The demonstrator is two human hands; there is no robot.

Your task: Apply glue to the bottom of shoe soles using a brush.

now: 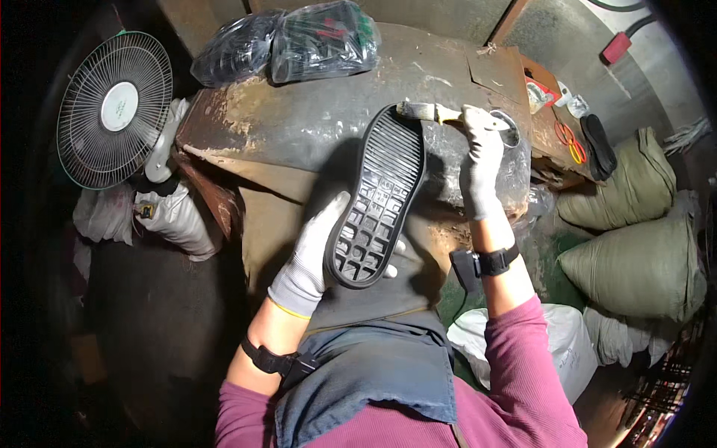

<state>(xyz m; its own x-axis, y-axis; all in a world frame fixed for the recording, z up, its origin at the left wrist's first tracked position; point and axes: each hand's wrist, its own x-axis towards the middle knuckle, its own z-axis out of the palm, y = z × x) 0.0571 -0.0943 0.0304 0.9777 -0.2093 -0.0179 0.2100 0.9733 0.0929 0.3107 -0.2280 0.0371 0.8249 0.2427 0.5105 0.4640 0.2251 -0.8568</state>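
Gloved right hand [480, 168]: fingers clenched around the pale handle of a brush [433, 112], whose bristles touch the toe edge of a black shoe sole [377, 198]. Gloved left hand [308, 261]: fingers wrapped under the heel end of the sole, the thumb lying along its edge at about 9 o'clock from the heel; the sole is held tread-up, toe pointing to 12 o'clock, above a stained metal worktable [299, 123]. Each wrist carries a black strap with a small box.

At 3 o'clock from the brush handle, partly behind the right hand, a round tin [510, 128] sits on the worktable; its contents cannot be made out. At 12 o'clock on the table's far edge lie two clear plastic bags [291, 41] stuffed with dark goods; red and green patches show through the right-hand one. At 9 o'clock stands a round wire-caged fan [113, 108] with a pale hub disc. At 2 o'clock, a side bench holds orange loops [571, 142] and another black sole [599, 145]. At 3 to 4 o'clock lie bulging olive sacks [635, 254]; a white sack [567, 347] lies at 5 o'clock.
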